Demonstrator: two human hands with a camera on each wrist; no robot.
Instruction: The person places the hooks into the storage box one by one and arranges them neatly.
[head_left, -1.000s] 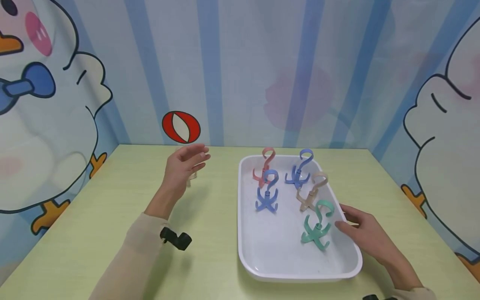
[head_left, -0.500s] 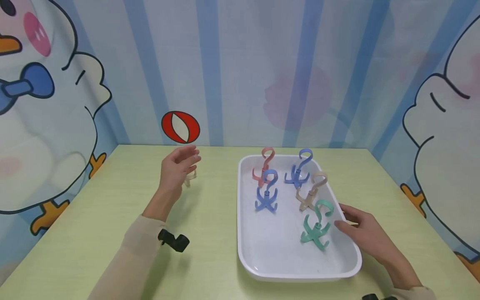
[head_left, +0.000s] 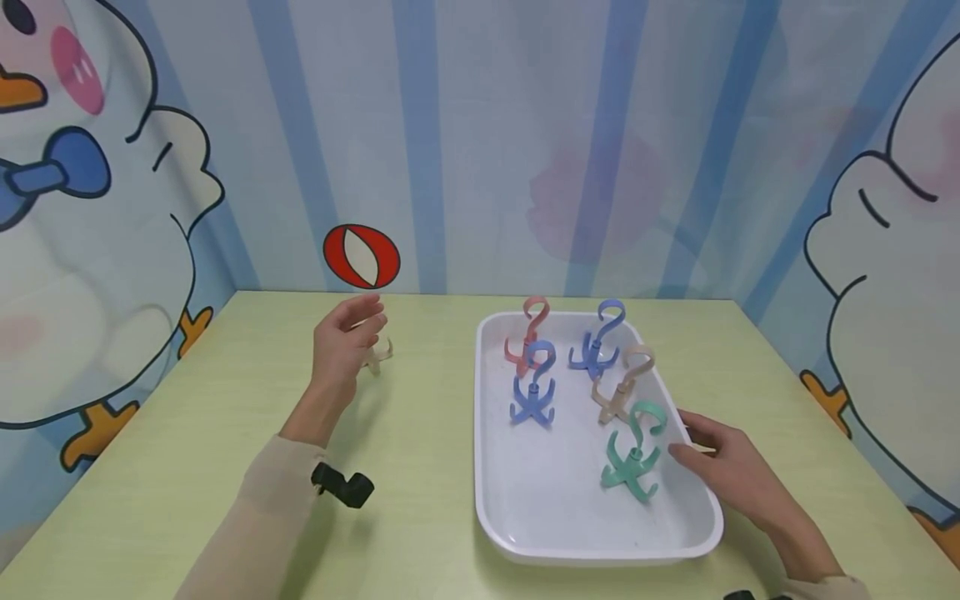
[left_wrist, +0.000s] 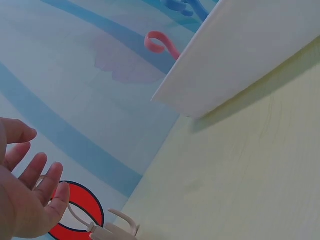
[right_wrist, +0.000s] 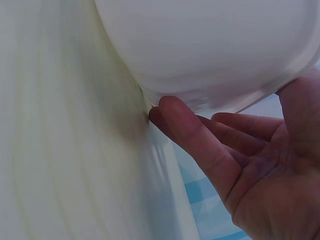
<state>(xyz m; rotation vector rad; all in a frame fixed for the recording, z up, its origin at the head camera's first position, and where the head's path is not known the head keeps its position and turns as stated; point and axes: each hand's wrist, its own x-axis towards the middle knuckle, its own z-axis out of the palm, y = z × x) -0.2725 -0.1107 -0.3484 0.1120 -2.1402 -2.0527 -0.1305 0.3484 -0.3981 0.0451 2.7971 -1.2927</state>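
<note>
My left hand [head_left: 341, 346] is raised over the left part of the table, its fingers relaxed and loosely bent, nothing between them. Just behind it stands a beige swivel hook [head_left: 379, 357] with curved prongs, partly hidden; the left wrist view shows this hook [left_wrist: 112, 231] beyond the fingertips. On the right, my right hand [head_left: 738, 467] holds the side of a white tray [head_left: 600, 553], thumb at the rim and fingers against the outer wall [right_wrist: 210, 60]. Inside the tray stand a pink hook [head_left: 528, 353], two blue hooks [head_left: 534, 403], a beige hook [head_left: 615, 402] and a green hook [head_left: 632, 468].
The pale green table [head_left: 420, 500] ends at a striped blue backdrop [head_left: 487, 167] with printed ducks and a red ball picture [head_left: 382, 257]. Table surface lies between the left forearm and the tray. A black wrist camera [head_left: 343, 485] sits on the left sleeve.
My left hand has drawn a little to the left, uncovering more of the beige hook behind it. The right hand and the tray have stayed put.
</note>
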